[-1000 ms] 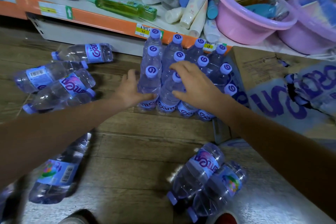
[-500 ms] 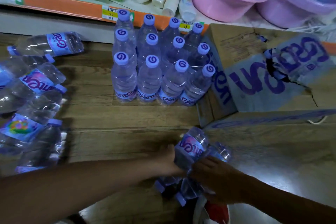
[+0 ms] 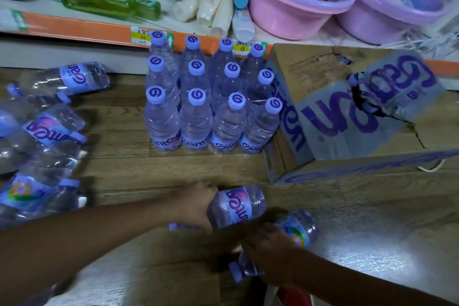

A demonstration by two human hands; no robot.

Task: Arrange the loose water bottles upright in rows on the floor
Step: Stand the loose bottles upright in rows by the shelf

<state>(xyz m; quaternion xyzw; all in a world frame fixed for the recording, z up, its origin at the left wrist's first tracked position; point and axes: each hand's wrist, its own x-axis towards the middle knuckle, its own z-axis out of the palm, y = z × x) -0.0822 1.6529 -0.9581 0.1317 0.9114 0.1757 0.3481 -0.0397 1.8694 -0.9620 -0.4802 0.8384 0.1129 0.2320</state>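
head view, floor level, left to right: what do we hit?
Pile of loose clear plastic water bottles lying on their sides → upright block of purple-capped water bottles in rows → torn brown cardboard box with purple lettering. Nearer the camera, both hands grip lying bottles; left out as overlapping.

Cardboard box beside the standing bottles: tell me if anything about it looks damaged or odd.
The cardboard box is damaged: its printed top is ripped open near the right side, with a jagged dark tear and a crack running on toward the edge. It lies tilted against the block of upright bottles.
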